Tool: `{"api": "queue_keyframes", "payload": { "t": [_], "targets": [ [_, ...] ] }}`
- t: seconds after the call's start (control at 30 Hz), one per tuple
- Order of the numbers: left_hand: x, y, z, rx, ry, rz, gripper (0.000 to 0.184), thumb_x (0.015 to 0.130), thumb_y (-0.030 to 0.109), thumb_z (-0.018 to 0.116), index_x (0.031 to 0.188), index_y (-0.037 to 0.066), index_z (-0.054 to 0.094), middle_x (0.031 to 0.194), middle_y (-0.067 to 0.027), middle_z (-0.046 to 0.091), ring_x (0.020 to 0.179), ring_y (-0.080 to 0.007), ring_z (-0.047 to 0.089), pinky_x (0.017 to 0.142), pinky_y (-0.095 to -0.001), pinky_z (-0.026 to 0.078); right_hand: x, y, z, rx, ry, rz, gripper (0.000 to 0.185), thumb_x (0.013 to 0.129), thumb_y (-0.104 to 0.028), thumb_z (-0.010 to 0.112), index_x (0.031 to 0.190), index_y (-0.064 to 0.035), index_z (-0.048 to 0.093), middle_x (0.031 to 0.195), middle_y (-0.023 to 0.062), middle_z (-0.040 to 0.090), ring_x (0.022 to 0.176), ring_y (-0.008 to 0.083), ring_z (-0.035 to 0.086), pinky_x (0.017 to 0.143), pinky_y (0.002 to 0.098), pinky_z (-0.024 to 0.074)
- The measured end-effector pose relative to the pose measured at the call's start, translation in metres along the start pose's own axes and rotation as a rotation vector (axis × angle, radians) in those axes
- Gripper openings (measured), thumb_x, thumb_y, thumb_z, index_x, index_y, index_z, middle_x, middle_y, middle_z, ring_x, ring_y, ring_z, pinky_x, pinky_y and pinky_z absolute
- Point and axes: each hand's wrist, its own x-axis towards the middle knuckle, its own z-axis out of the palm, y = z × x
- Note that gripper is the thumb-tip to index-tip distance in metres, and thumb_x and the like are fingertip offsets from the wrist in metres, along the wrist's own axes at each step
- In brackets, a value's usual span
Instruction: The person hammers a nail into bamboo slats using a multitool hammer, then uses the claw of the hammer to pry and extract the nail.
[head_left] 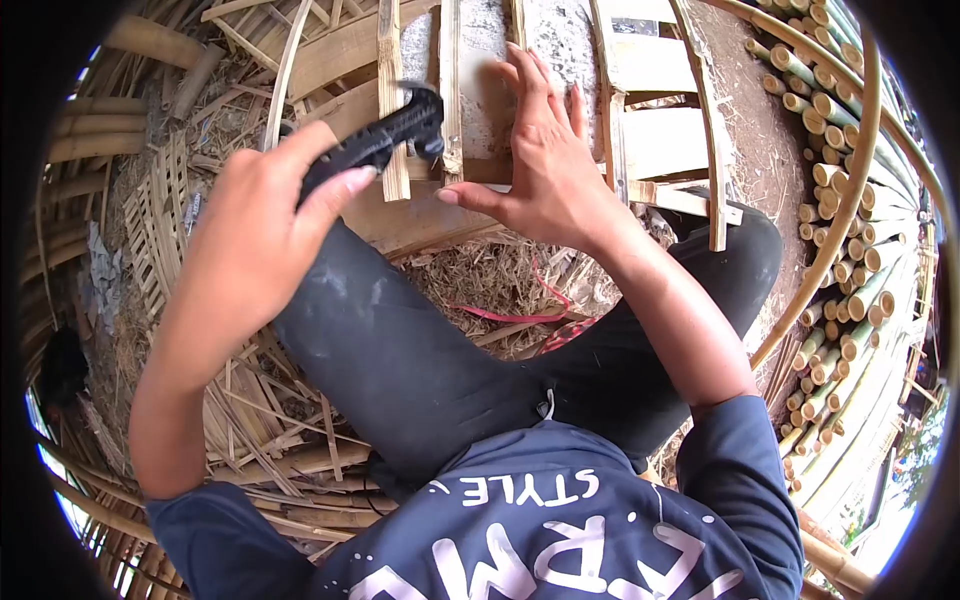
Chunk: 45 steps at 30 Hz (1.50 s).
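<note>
Hammer-like black tool with a curved claw point(385, 138) points forward and rightward, its long axis slanting from your left hand point(235, 245), wrapped around its lower part, toward pale split-bamboo slats point(390, 40). Its head sits between your hands, just left of your right hand point(550, 165), which spreads its fingers over a grey-white speckled slab point(560, 30); whether they press down, you cannot tell.

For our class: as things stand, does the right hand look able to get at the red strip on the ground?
Probably yes. The right hand is spread open over the wooden slats and seems to hold nothing, while the red strip lies on the shavings, much of it uncovered.
</note>
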Motion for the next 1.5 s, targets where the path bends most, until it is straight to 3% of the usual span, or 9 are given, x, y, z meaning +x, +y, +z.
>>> {"api": "queue_keyframes", "payload": {
  "t": [0.07,0.17,0.43,0.63,0.77,1.03,1.27,1.47,1.5],
  "targets": [
    [0.007,0.020,-0.021,-0.528,0.206,-0.327,0.035,0.106,0.038,0.060,0.111,0.004,0.065,0.065,-0.0001,0.052,0.053,-0.0046,0.048,0.047,-0.0237,0.036,0.003,0.000,0.002,0.031,0.008,0.018,0.131,0.078,-0.066,0.078,0.154,0.0184,0.014,0.165,0.0307,0.017,0.158,0.0418,0.011,0.125,0.0630,0.0099],
    [0.025,0.004,-0.019,-0.648,0.589,-0.089,0.035,0.110,0.037,0.052,0.120,0.004,0.059,0.075,0.0014,0.053,0.052,-0.0010,0.042,0.044,-0.0174,0.032,0.003,0.001,0.001,0.009,0.000,0.017,0.131,0.078,-0.066,0.078,0.155,0.0184,0.012,0.165,0.0310,0.018,0.158,0.0418,0.011,0.125,0.0627,0.0110],
    [0.028,0.016,0.021,-0.869,0.386,-0.106,0.033,0.111,0.035,0.050,0.116,0.003,0.055,0.078,-0.0013,0.054,0.051,-0.0011,0.042,0.043,-0.0175,0.034,0.001,0.002,0.008,0.003,0.083,-0.010,0.137,0.075,-0.064,0.083,0.160,0.0029,-0.001,0.160,0.0238,0.035,0.155,0.0409,0.023,0.125,0.0629,0.0068],
    [0.028,0.014,0.023,-0.916,0.435,-0.108,0.033,0.109,0.037,0.056,0.115,0.006,0.060,0.070,0.0036,0.054,0.052,-0.0018,0.045,0.044,-0.0181,0.034,0.002,0.000,0.002,-0.021,0.028,-0.009,0.125,0.078,-0.065,0.079,0.149,0.0225,0.025,0.164,0.0322,0.019,0.157,0.0441,0.012,0.124,0.0652,0.0146],
    [0.017,-0.008,0.035,-0.200,0.136,0.072,0.032,0.108,0.033,0.058,0.110,0.002,0.063,0.065,0.0035,0.053,0.052,-0.0047,0.045,0.048,-0.0230,0.036,0.001,0.000,-0.001,-0.025,0.026,-0.009,0.125,0.078,-0.065,0.078,0.150,0.0221,0.024,0.165,0.0321,0.018,0.157,0.0436,0.012,0.124,0.0653,0.0146],
    [0.022,0.014,0.003,-0.674,0.550,-0.058,0.034,0.111,0.034,0.051,0.120,0.002,0.057,0.074,0.0003,0.053,0.053,-0.0003,0.043,0.045,-0.0161,0.035,0.003,0.000,0.002,-0.023,0.006,0.004,0.125,0.078,-0.066,0.078,0.150,0.0211,0.026,0.166,0.0303,0.015,0.158,0.0426,0.010,0.125,0.0647,0.0133],
    [0.002,0.002,0.012,-0.201,0.069,-0.097,0.035,0.102,0.030,0.068,0.110,-0.004,0.065,0.066,-0.0121,0.055,0.058,-0.0144,0.053,0.055,-0.0338,0.042,0.005,0.000,-0.002,0.002,-0.003,0.013,0.121,0.079,-0.061,0.080,0.153,0.0179,0.024,0.167,0.0269,0.014,0.158,0.0416,0.009,0.125,0.0635,0.0118],
    [0.009,-0.006,0.018,-0.760,0.533,-0.162,0.036,0.104,0.033,0.065,0.115,-0.002,0.064,0.063,-0.0049,0.058,0.052,-0.0120,0.052,0.050,-0.0330,0.041,0.004,-0.001,0.000,0.021,-0.019,0.033,0.124,0.079,-0.061,0.079,0.155,0.0169,0.019,0.167,0.0279,0.013,0.159,0.0408,0.008,0.126,0.0629,0.0106],
    [0.006,-0.007,0.019,-0.128,0.367,-0.086,0.036,0.104,0.032,0.065,0.111,-0.003,0.064,0.062,-0.0144,0.056,0.053,-0.0170,0.056,0.053,-0.0376,0.043,0.003,-0.004,-0.002,0.026,-0.035,0.044,0.125,0.079,-0.061,0.079,0.155,0.0169,0.018,0.167,0.0283,0.013,0.159,0.0408,0.008,0.126,0.0629,0.0105]
  ]
}}
